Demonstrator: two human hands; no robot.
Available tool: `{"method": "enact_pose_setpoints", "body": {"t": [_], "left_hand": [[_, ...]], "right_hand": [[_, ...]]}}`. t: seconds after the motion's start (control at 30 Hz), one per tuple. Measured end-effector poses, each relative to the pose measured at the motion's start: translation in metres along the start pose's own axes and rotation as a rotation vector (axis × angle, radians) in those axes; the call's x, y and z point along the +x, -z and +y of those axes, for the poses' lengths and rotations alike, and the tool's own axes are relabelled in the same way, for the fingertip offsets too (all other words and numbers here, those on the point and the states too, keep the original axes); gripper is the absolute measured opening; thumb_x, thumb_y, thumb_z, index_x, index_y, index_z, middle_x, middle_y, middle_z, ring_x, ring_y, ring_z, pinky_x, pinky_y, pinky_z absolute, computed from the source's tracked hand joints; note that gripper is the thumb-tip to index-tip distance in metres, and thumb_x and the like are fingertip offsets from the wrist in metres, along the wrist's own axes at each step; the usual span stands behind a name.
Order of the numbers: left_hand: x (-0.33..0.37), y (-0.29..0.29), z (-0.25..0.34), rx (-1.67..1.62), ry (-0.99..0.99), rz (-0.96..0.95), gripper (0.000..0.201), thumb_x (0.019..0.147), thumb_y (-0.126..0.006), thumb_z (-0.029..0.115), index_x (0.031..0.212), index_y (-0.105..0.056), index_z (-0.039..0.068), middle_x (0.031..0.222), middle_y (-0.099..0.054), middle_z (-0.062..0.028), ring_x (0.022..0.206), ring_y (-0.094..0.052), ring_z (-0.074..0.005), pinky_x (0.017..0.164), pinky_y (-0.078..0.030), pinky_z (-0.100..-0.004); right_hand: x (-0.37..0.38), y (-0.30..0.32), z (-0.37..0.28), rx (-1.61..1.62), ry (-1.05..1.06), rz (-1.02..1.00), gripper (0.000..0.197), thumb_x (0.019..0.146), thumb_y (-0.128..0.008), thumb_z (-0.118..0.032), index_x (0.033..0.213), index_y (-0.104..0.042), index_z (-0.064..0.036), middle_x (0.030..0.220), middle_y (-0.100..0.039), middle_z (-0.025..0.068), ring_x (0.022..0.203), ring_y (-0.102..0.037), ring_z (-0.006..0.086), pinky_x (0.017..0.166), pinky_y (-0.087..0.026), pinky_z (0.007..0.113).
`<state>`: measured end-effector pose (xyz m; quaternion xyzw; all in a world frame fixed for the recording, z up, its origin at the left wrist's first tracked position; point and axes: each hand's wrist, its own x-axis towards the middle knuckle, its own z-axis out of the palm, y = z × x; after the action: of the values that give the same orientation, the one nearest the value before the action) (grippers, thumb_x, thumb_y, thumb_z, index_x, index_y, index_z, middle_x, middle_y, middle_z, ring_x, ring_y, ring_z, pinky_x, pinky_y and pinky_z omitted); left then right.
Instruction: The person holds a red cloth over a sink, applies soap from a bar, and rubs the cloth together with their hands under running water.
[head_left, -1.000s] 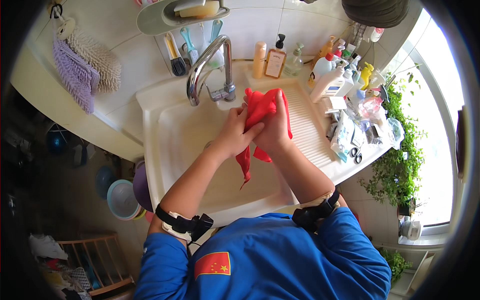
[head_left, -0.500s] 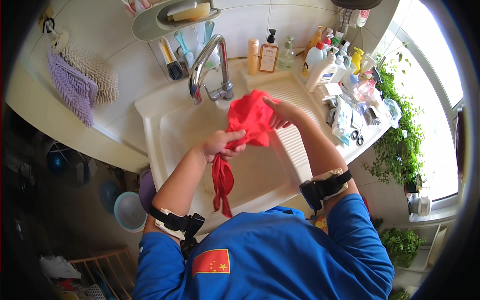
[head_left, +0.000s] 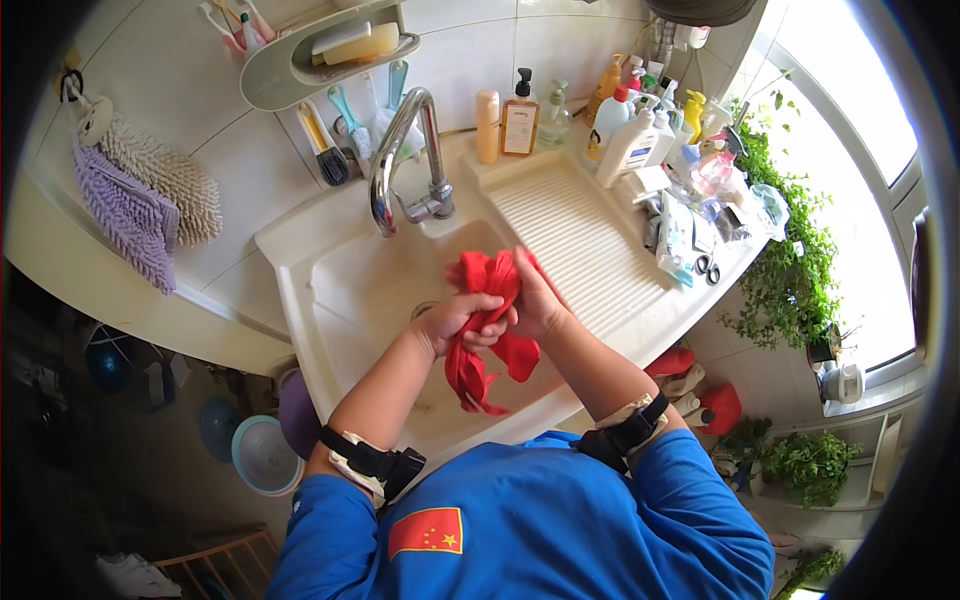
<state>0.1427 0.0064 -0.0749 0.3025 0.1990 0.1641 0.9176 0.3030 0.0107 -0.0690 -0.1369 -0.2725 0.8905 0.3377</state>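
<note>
Red cloth: it hung in the air over the basin of the sink (head_left: 345, 275), bunched between the two hands; the red cloth (head_left: 490, 277) was nearer the person than the faucet (head_left: 430, 150) and clear of it.
Left hand: the left hand (head_left: 462, 322) was curled around the cloth's middle, thumb laid across the front and fingers wrapped beneath.
Right hand: the right hand (head_left: 537, 302) lay against the cloth's right side, thumb upward along it; its fingers were mostly hidden, so how tightly they were closed could not be told.
Change in the cloth: half a second earlier it had been spread into a broad flap between hands held apart; now the hands had come close together and it was gathered into a crumpled bundle.
What that meant: the fabric was compacted for handling as one mass, judging by the folds, rather than held out flat.
Long axis: it ran roughly from the faucet side toward the person's chest, a little uneven.
Pointing: the upper bunch faced the faucet; the loose lower ends drooped toward the person.
Right of the hands: the ribbed drainboard (head_left: 575, 230) lay just beside, with scissors (head_left: 707, 268) farther off.
</note>
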Motion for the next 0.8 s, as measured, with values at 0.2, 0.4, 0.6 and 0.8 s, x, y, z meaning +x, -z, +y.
{"method": "enact_pose_setpoints", "body": {"t": [0.2,0.4,0.6,0.8], "left_hand": [[-0.019,0.051,-0.015,0.450,-0.041,0.275,0.033,0.082,-0.064,0.022,0.105,-0.056,0.001,0.082,-0.058,-0.0077,0.075,-0.056,-0.0164,0.068,-0.047,-0.0277],[-0.053,0.123,0.053,1.655,-0.515,1.177,0.062,0.079,-0.059,0.008,0.133,-0.030,0.003,0.136,-0.036,-0.0186,0.124,-0.037,-0.0315,0.100,-0.034,-0.0402],[-0.051,0.130,0.117,2.186,-0.257,1.205,0.047,0.083,-0.042,0.007,0.130,-0.041,0.010,0.138,-0.039,-0.0042,0.127,-0.036,-0.0290,0.099,-0.032,-0.0467],[-0.054,0.137,0.136,2.314,-0.242,1.083,0.035,0.084,-0.040,0.008,0.117,-0.050,0.011,0.127,-0.051,-0.0032,0.125,-0.039,-0.0273,0.100,-0.030,-0.0471]], "right_hand": [[0.049,0.015,0.001,0.242,0.113,0.461,0.012,0.090,-0.051,-0.016,0.093,-0.048,-0.0051,0.083,-0.056,0.0076,0.082,-0.056,0.0209,0.079,-0.046,0.035],[0.090,0.024,0.022,0.230,0.057,0.568,0.015,0.090,-0.052,-0.017,0.096,-0.051,-0.0039,0.085,-0.058,0.0095,0.082,-0.056,0.0229,0.077,-0.046,0.037],[0.122,0.014,0.032,0.160,-0.042,0.592,0.022,0.086,-0.057,-0.022,0.097,-0.055,-0.0033,0.088,-0.060,0.0098,0.082,-0.057,0.0228,0.075,-0.047,0.036],[0.138,0.013,0.035,0.144,-0.121,0.648,0.020,0.087,-0.053,-0.019,0.098,-0.054,-0.0026,0.091,-0.061,0.0109,0.084,-0.057,0.0242,0.078,-0.046,0.037]]}}
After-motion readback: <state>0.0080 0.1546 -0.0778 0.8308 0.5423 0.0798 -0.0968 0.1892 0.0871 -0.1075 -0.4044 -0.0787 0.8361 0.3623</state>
